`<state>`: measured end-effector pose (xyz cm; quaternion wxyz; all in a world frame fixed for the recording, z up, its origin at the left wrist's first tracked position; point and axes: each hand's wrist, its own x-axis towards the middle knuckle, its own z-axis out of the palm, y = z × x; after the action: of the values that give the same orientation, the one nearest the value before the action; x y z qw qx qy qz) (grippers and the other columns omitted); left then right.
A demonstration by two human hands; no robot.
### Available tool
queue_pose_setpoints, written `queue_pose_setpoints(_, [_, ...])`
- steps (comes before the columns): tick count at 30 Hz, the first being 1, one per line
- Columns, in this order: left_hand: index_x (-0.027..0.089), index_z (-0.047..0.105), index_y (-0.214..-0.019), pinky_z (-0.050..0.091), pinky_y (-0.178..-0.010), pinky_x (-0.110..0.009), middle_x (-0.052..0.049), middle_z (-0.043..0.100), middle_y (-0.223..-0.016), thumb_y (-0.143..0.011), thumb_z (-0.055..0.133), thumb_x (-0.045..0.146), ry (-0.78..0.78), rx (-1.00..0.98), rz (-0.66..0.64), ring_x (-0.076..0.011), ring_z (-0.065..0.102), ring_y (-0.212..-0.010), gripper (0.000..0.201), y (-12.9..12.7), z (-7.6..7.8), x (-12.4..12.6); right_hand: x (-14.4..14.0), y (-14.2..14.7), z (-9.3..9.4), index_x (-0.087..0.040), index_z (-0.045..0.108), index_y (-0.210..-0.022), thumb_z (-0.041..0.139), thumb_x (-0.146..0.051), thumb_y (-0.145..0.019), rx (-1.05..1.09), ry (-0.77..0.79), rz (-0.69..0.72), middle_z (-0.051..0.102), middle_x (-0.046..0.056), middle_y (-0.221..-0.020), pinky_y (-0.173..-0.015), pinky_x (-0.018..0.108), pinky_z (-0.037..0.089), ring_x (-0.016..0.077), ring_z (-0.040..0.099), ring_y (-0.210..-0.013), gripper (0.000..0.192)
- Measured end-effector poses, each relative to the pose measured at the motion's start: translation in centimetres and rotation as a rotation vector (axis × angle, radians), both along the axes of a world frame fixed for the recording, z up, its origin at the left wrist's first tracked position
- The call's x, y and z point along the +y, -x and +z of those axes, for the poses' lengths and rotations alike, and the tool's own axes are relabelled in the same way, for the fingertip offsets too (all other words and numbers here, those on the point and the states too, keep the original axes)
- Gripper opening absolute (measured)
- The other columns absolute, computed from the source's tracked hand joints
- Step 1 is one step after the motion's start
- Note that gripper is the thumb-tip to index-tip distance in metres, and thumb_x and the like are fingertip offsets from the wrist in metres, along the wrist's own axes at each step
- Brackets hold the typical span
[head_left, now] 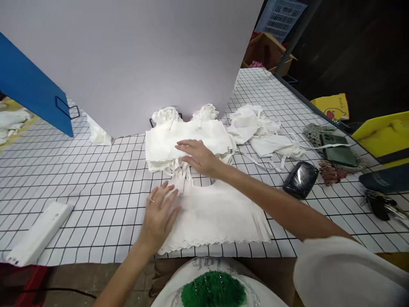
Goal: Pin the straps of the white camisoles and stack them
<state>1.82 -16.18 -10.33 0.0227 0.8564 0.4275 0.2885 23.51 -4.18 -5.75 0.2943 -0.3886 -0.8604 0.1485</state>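
A stack of white cloth pieces with a scalloped lower edge (220,217) lies flat at the table's front. My left hand (158,215) rests over its left side, fingers spread and apart. Farther back, a second stack of folded white cloth pieces (166,143) with thin straps sits against the white panel. My right hand (198,157) reaches over the front of that back stack, fingers stretched out, with nothing seen in it. Loose white straps (182,175) hang between the two stacks. Whether either palm presses on the cloth is hard to tell.
Crumpled white cloth pieces (255,125) lie right of the back stack. Farther right are a black plastic-wrapped item (300,179), a dark green phone (340,151) and keys (381,204). A white power strip (40,232) lies front left. A tall white panel (137,64) stands behind.
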Motion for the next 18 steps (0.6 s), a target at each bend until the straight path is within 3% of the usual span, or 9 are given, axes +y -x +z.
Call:
queue_pose_setpoints(2, [0.017, 0.026, -0.157, 0.031, -0.119, -0.055, -0.017, 0.046, -0.154, -0.101, 0.05, 0.021, 0.014, 0.126, -0.118, -0.0313, 0.03, -0.151, 0.061, -0.8, -0.1, -1.2, -5.0, -0.8, -0.7, -0.018, 0.033, -0.155, 0.034, -0.033, -0.106, -0.092, -0.041, -0.02, 0.038, 0.013, -0.16, -0.119, 0.06, 0.026, 0.0276, 0.033, -0.148, 0.051])
queue_pose_setpoints(4, [0.014, 0.012, -0.161, 0.028, -0.122, -0.054, -0.018, 0.034, -0.161, -0.102, 0.049, 0.034, 0.06, 0.244, -0.141, -0.0317, 0.02, -0.154, 0.072, -1.2, -0.5, -2.0, -10.4, -1.9, -2.4, -0.015, 0.014, -0.161, 0.032, -0.039, -0.106, -0.248, -0.059, -0.021, 0.024, 0.014, -0.166, -0.122, 0.06, 0.022, 0.0277, 0.018, -0.155, 0.063])
queue_pose_setpoints(7, [0.017, 0.005, -0.163, 0.026, -0.123, -0.054, -0.017, 0.022, -0.166, -0.101, 0.045, 0.05, 0.135, 0.322, -0.039, -0.0326, 0.015, -0.155, 0.081, -0.6, -1.4, -2.3, -16.9, -4.7, -5.4, -0.01, 0.0, -0.161, 0.036, -0.06, -0.101, -0.415, -0.044, -0.028, 0.024, 0.017, -0.165, -0.121, 0.06, 0.024, 0.0297, 0.019, -0.155, 0.086])
queue_pose_setpoints(9, [0.02, 0.004, -0.163, 0.024, -0.123, -0.055, -0.015, 0.015, -0.168, -0.101, 0.043, 0.052, 0.183, 0.328, 0.04, -0.033, 0.012, -0.156, 0.08, 0.7, -2.0, -2.2, -19.5, -7.3, -6.8, -0.011, -0.002, -0.161, 0.039, -0.067, -0.097, -0.479, 0.007, -0.133, 0.023, 0.018, -0.165, -0.12, 0.062, 0.024, 0.0314, 0.019, -0.154, 0.095])
queue_pose_setpoints(12, [0.024, 0.006, -0.163, 0.02, -0.123, -0.06, -0.014, 0.015, -0.168, -0.102, 0.042, 0.051, 0.214, 0.281, 0.098, -0.0339, 0.012, -0.155, 0.076, 2.5, -2.6, -1.7, -21.2, -11.2, -7.1, -0.018, -0.001, -0.162, 0.04, -0.064, -0.098, -0.501, 0.092, -0.256, 0.022, 0.016, -0.166, -0.117, 0.067, 0.025, 0.0325, 0.018, -0.155, 0.089])
queue_pose_setpoints(14, [0.025, 0.018, -0.162, 0.016, -0.122, -0.065, -0.014, 0.023, -0.166, -0.103, 0.041, 0.048, 0.19, 0.183, 0.123, -0.0354, 0.013, -0.155, 0.068, 2.9, -2.4, -0.9, -20.8, -13.1, -6.6, -0.022, 0.007, -0.162, 0.04, -0.059, -0.1, -0.437, 0.107, -0.295, 0.026, 0.015, -0.165, -0.114, 0.068, 0.029, 0.0334, 0.02, -0.154, 0.079])
queue_pose_setpoints(16, [0.025, 0.038, -0.155, 0.021, -0.12, -0.066, -0.014, 0.037, -0.161, -0.103, 0.044, 0.046, 0.184, 0.021, 0.126, -0.0362, 0.023, -0.153, 0.057, 2.1, -1.5, 0.3, -19.0, -14.1, -5.7, -0.022, 0.029, -0.158, 0.04, -0.05, -0.103, -0.293, 0.072, -0.35, 0.04, 0.015, -0.158, -0.11, 0.063, 0.038, 0.0331, 0.032, -0.149, 0.062])
queue_pose_setpoints(18, [0.024, 0.056, -0.141, 0.04, -0.113, -0.057, -0.013, 0.055, -0.148, -0.099, 0.052, 0.044, 0.257, -0.164, 0.078, -0.0338, 0.046, -0.141, 0.046, 0.1, -0.1, 1.8, -16.0, -14.4, -4.8, -0.019, 0.055, -0.141, 0.042, -0.035, -0.105, -0.107, -0.004, -0.405, 0.061, 0.016, -0.137, -0.103, 0.053, 0.048, 0.0294, 0.053, -0.131, 0.042])
